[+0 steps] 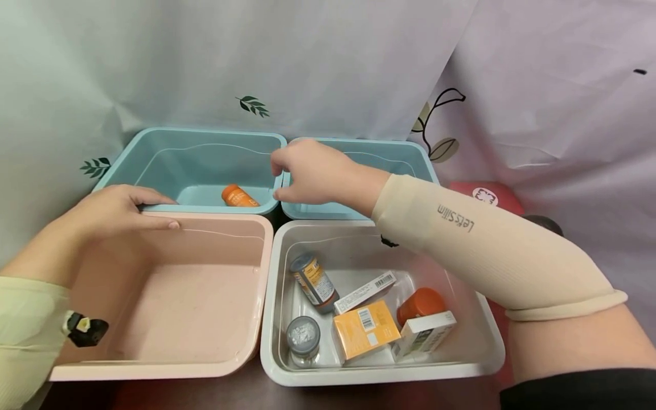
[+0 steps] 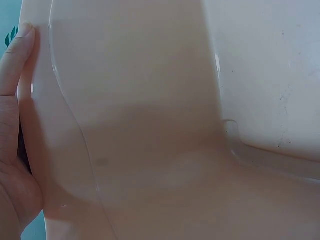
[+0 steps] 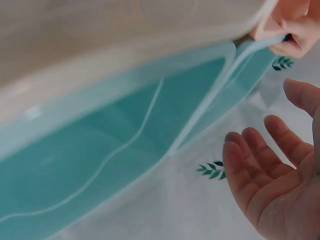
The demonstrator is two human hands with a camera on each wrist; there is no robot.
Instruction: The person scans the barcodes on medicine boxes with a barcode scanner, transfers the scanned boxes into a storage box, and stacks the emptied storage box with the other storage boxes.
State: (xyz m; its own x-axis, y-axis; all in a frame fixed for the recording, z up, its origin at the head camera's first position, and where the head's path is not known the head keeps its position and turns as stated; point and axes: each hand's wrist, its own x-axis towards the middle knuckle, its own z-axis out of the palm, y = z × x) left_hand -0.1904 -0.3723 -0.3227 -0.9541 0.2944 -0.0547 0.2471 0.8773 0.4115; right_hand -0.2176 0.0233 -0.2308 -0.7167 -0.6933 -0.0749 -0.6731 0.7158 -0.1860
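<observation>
My left hand [image 1: 115,213] rests across the adjoining rims of the pink bin [image 1: 205,369] and the left blue bin [image 1: 205,136]. In the left wrist view its thumb [image 2: 15,60] lies along the pink rim. My right hand [image 1: 318,173] is above the adjoining edges of the two blue bins, its fingers loosely bent and apart. The right wrist view shows its palm [image 3: 285,200] with nothing in it. Below and left of it, an orange bottle [image 1: 238,196] lies inside the left blue bin, partly hidden by the front rim.
The white bin [image 1: 384,374] at front right holds a grey-capped supplement bottle [image 1: 314,283], a clear jar with a grey lid [image 1: 303,336], an orange box [image 1: 366,330], a long white box [image 1: 365,292], an orange-red-capped container [image 1: 421,303] and another white box [image 1: 424,336]. Behind is the right blue bin [image 1: 379,143].
</observation>
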